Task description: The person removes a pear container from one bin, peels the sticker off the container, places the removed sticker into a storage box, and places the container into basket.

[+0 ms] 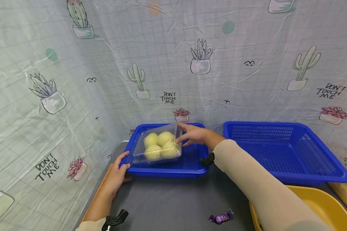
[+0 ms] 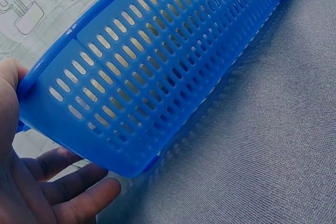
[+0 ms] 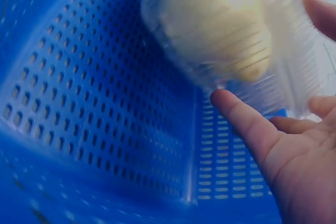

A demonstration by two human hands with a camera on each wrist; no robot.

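Note:
A clear plastic box [image 1: 138, 153] of pale yellow round pieces [image 1: 159, 142], whose kind I cannot tell, sits tilted in the left blue basket [image 1: 195, 163]. My right hand [image 1: 195, 134] holds the box by its right end, fingers spread along the edge; the right wrist view shows the box [image 3: 207, 30] blurred beside that hand [image 3: 304, 156]. At the basket's left front corner, my left hand [image 1: 115, 175] grips the rim. Up close in the left wrist view, the hand [image 2: 31, 177] has some fingers reaching beneath the corner of the slotted basket [image 2: 157, 66].
A second blue basket [image 1: 277, 157] stands at the right by the patterned curtain wall. Nearer on the right, a yellow tub [image 1: 321, 202] lies partly behind my forearm. A purple wrapped candy [image 1: 221, 218] rests on the dark grey tabletop [image 1: 173, 199].

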